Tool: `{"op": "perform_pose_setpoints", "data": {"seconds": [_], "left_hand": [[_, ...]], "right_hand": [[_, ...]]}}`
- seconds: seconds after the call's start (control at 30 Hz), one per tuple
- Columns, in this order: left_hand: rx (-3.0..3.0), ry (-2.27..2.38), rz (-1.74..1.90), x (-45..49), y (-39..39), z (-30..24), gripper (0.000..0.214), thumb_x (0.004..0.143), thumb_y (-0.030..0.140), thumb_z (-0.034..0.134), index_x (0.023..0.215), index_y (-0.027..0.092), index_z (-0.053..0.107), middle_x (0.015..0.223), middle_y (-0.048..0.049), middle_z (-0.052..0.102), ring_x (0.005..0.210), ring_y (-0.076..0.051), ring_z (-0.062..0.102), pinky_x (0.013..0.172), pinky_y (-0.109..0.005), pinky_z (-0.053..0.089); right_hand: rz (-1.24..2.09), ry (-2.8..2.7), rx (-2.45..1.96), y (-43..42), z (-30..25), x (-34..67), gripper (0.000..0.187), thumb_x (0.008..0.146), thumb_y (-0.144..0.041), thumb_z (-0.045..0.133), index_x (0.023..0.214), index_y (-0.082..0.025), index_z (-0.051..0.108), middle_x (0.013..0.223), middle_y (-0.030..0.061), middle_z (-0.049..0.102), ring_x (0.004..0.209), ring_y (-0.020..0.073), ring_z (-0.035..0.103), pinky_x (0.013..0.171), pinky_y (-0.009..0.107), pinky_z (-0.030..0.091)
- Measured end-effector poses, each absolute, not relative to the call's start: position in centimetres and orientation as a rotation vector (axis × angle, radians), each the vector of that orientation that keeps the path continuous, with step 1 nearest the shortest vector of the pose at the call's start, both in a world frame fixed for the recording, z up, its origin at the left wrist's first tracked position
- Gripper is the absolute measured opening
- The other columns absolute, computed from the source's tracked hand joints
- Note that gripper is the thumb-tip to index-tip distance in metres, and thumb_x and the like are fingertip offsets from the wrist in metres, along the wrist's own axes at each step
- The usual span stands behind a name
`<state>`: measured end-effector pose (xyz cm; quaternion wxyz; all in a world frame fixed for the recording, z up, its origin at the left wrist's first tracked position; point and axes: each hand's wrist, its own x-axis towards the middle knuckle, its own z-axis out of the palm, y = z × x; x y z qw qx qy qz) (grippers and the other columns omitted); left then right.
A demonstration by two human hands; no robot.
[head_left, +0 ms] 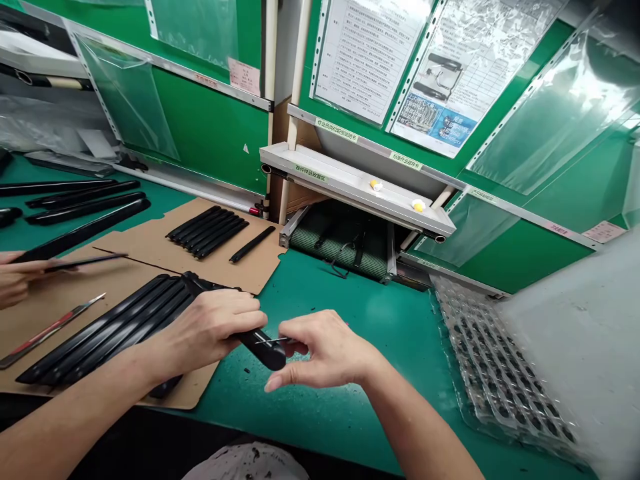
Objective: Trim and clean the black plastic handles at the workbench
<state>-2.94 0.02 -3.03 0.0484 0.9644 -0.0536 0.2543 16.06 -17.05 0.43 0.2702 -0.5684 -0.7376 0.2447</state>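
Observation:
My left hand (215, 323) is wrapped round a long black plastic part (270, 355), whose rounded end points toward my right hand. My right hand (327, 350) pinches a thin metal blade (273, 341), its tip lying against that rounded end; the handle is hidden in my fingers. Under my left forearm, several glossy black strips (125, 320) lie side by side on brown cardboard (200, 393). Left of them rests a craft knife (50, 332) with a reddish handle.
At the left edge, another person's hand (17, 283) holds a dark strip. Shorter black pieces (207, 230) lie on the cardboard. A conveyor belt (335, 243) passes under a white shelf (350, 181). A clear plastic tray (500, 367) stands at right on the green table (350, 433).

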Motion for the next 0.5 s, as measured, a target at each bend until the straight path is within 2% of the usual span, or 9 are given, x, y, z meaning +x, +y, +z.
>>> {"op": "perform_pose_setpoints", "data": {"seconds": [0.13,0.3,0.4,0.5], "left_hand": [[2.896,-0.149,0.796,-2.8,0.1,-3.4,0.025,0.092,0.002,0.047,0.085,0.020,0.063,0.068,-0.0004,0.050,0.065,-0.017,0.045,0.062,-0.032,0.030],[2.679,0.011,0.812,-2.8,-0.1,-4.3,0.022,0.092,0.003,0.049,0.087,0.020,0.062,0.071,0.0005,0.059,0.066,-0.015,0.051,0.063,-0.028,0.035],[2.492,0.202,0.733,-2.6,-0.8,-4.7,0.020,0.090,0.007,0.050,0.087,0.021,0.064,0.074,0.0012,0.064,0.067,-0.014,0.056,0.063,-0.026,0.038],[2.361,0.434,0.682,-2.3,-2.1,-5.0,0.019,0.089,0.015,0.048,0.077,0.021,0.062,0.066,0.0025,0.058,0.060,-0.014,0.053,0.056,-0.024,0.038]], "right_hand": [[0.520,-1.986,-1.476,-16.7,-0.3,15.9,0.067,0.087,-0.082,0.053,0.066,-0.021,0.036,0.059,-0.0085,0.042,0.055,0.0071,0.037,0.054,0.029,0.016],[0.230,-1.846,-1.498,-16.0,-1.2,15.2,0.070,0.093,-0.084,0.031,0.064,-0.021,0.038,0.056,-0.0059,0.041,0.054,0.0086,0.038,0.055,0.028,0.021],[-0.015,-1.731,-1.507,-15.2,-1.7,14.8,0.070,0.097,-0.080,0.026,0.062,-0.021,0.035,0.055,-0.0051,0.038,0.052,0.0094,0.035,0.054,0.028,0.021],[-0.239,-1.616,-1.534,-14.2,-2.2,14.5,0.068,0.101,-0.075,0.023,0.062,-0.020,0.034,0.056,-0.0045,0.037,0.052,0.0103,0.031,0.053,0.029,0.019]]}}
